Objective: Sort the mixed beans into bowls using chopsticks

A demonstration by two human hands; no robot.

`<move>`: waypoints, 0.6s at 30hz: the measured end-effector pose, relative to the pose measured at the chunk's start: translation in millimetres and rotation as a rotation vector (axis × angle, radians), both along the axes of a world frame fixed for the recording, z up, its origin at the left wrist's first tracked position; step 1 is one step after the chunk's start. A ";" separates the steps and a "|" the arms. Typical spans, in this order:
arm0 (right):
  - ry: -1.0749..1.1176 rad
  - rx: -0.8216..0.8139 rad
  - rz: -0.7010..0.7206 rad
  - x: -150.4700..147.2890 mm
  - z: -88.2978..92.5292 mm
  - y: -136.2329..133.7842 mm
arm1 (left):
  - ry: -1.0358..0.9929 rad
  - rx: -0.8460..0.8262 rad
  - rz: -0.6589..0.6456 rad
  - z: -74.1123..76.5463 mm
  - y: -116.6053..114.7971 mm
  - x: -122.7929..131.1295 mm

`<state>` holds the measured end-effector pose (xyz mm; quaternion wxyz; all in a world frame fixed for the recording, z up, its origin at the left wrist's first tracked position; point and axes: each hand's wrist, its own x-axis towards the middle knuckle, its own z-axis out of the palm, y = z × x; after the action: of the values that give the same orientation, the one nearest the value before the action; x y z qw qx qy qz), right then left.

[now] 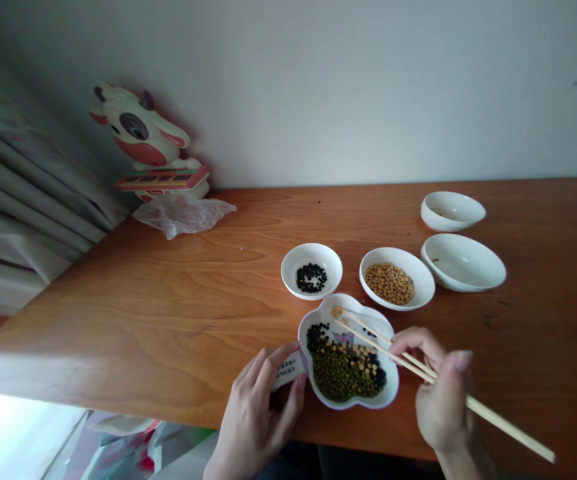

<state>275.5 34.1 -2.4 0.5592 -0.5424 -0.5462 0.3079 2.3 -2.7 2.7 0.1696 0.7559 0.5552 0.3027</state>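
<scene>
Left of the lobed dish (pixel 392 390), the left hand (pixel 253 403) covers part of a label (pixel 290 368) with print too small to read; right of the dish, the blurred right hand (pixel 441 403) hides the chopsticks' (pixel 511 428) middle; far left, the curtain (pixel 18 207) is cut off

Domestic interior, apparently a room in a home. A wood-grained desk (pixel 193 300) stands against a plain pale wall (pixel 318 87); a pale curtain (pixel 18 200) hangs in folds at the left. A cartoon cow figure (pixel 151 137) with a keyboard (pixel 165 179) sits at the desk's rear, and the scalloped dish (pixel 324 312), household tableware, bears a small cartoon print (pixel 343 338).
</scene>
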 end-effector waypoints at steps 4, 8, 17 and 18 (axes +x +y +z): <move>-0.111 0.064 0.132 9.6 5.2 4.1 | 0.010 0.007 0.021 -1.4 -0.6 0.4; -0.197 0.063 0.221 18.4 13.0 8.4 | -0.005 0.027 0.029 -0.7 -0.1 2.3; -0.141 0.025 0.222 20.5 17.5 11.6 | 0.015 0.029 0.025 -0.5 0.4 2.1; -0.162 0.043 0.229 20.2 18.8 11.3 | 0.015 0.028 0.021 -0.6 0.5 2.1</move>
<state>295.6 45.4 16.4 0.4860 -0.4876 -0.6541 0.3134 4.4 -2.2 2.1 0.1516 0.7545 0.5602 0.3066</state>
